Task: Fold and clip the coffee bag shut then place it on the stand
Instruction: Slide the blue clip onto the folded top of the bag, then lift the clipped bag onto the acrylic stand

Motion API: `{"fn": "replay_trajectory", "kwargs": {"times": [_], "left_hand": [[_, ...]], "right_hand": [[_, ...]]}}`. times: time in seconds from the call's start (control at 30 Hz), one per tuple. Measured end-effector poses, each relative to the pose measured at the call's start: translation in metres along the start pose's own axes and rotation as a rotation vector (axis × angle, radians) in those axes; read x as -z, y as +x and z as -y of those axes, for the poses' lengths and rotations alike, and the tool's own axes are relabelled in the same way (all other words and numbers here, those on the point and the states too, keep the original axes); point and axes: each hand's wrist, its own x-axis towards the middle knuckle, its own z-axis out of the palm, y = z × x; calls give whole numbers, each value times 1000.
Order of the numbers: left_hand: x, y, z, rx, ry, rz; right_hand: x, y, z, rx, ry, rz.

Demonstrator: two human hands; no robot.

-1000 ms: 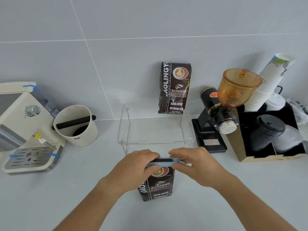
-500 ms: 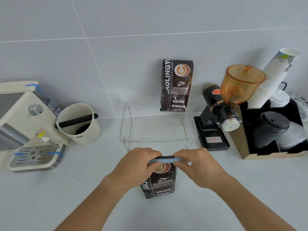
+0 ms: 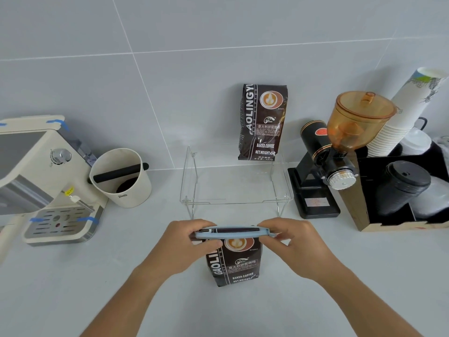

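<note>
Pale grey desk (image 3: 73, 288) runs from the near edge to the tiled wall, and on it, from large to small: a cream espresso machine (image 3: 36, 176) at the far left, a black grinder (image 3: 325, 171) with an amber hopper at the right, a clear acrylic stand (image 3: 233, 200) in the middle, and just near of that stand the dark coffee bag (image 3: 234, 261) standing upright. A second bag (image 3: 263, 122) already sits at the far right corner of the stand top, leaning toward the wall. Across the folded top of the near bag lies a pale blue clip (image 3: 233, 233), its long axis running left to right. The left hand (image 3: 181, 246) pinches the clip's left end and the right hand (image 3: 295, 244) its right end, both clamped on it with the bag between them. Whether the clip has latched fully I cannot tell. The stand lies straight ahead, farther from the hands, with open space on its left half; both hands are about equally near, so the lift probably goes up and forward.
</note>
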Motion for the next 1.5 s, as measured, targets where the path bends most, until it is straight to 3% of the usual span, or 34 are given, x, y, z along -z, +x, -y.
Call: {"fn": "replay_trajectory", "kwargs": {"times": [0.13,0.23,0.33,0.47,1.03,1.23,1.5], "left_hand": [[-12,-11,21,71,-259,22],[-20,-32,44,148,-340,-13],[-31,-34,54,179,-418,-31],[-40,-25,57,188,-409,-64],[-61,-35,58,196,-370,-161],[-45,-36,36,150,-436,-217],[4,-30,-23,-47,-472,-318]], "right_hand": [[-5,0,-17,-133,132,51],[-36,-6,-27,-190,136,194],[-51,-12,-39,-211,197,122],[-58,-11,-55,-251,282,26],[-73,-20,-62,-324,382,-28],[-57,-17,-34,-267,371,-34],[-15,17,42,-74,348,-68]]}}
